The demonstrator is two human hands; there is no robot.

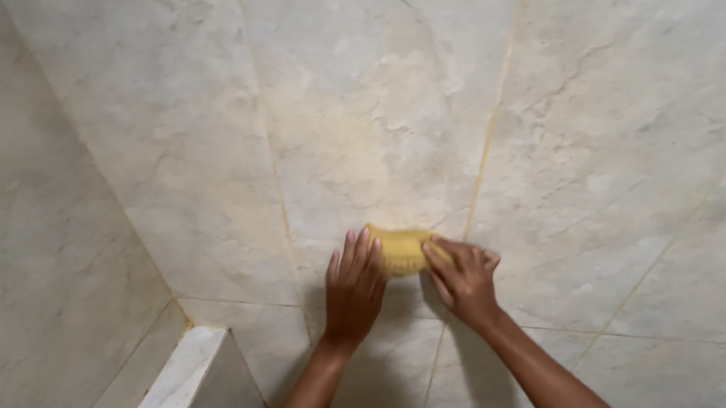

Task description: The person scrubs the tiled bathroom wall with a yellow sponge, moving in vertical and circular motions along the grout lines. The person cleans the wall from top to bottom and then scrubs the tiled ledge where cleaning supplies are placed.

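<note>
Against the marble-look wall tiles [391,105], we press a yellow sponge [399,250] flat: left hand [354,287] fingers extended over one end, right hand [464,281] gripping the other, bracing it for firm contact.

Tiled wet room of a home, probably a bathroom or shower corner. Large beige marble-look tiles [391,105] with thin yellowed grout lines [483,150] fill the centre and right of the frame. A second tiled wall [46,242] meets them at a corner on the left. A low white marble ledge [179,383] sits at the lower left, below that corner.
</note>
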